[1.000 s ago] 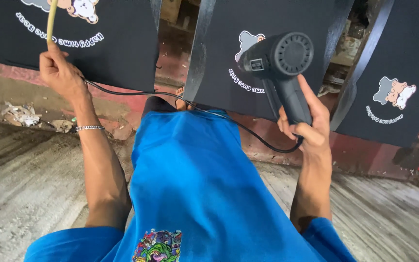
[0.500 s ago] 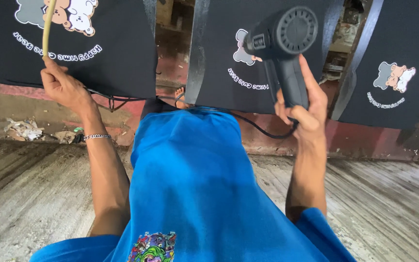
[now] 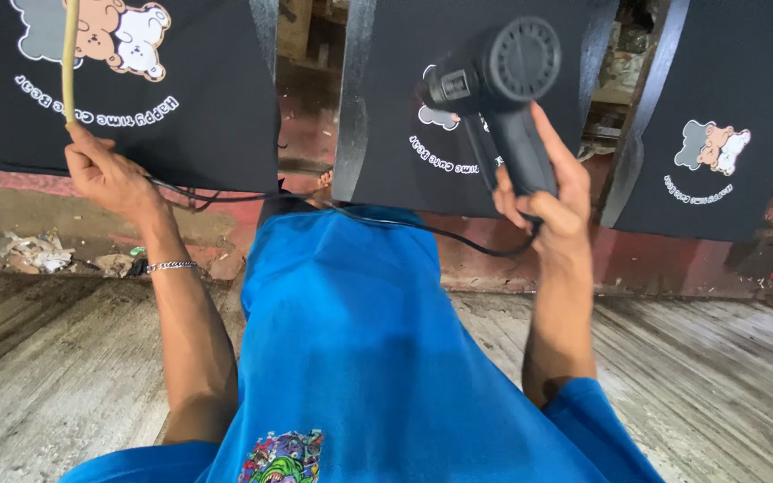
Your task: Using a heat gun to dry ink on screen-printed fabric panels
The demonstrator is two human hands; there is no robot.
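My right hand (image 3: 547,201) grips the handle of a black heat gun (image 3: 498,85), held up in front of the middle black printed shirt (image 3: 395,134). The gun's round rear grille faces me and its black cord (image 3: 422,228) runs leftward across my blue shirt. My left hand (image 3: 105,170) is closed around the lower end of a thin yellowish stick (image 3: 69,58) that rises in front of the left black shirt (image 3: 199,116) with its bear print. A metal bracelet sits on my left wrist.
A third black shirt (image 3: 717,152) with a small bear print hangs at right. Metal board edges (image 3: 355,98) stand between the shirts. Below is a red ledge (image 3: 673,259), debris (image 3: 33,250) at left, and a worn wooden floor (image 3: 717,376).
The view has shifted so that both hands sit lower in frame. My right hand lifted the heat gun up toward the middle shirt's print. My left hand still holds the stick.
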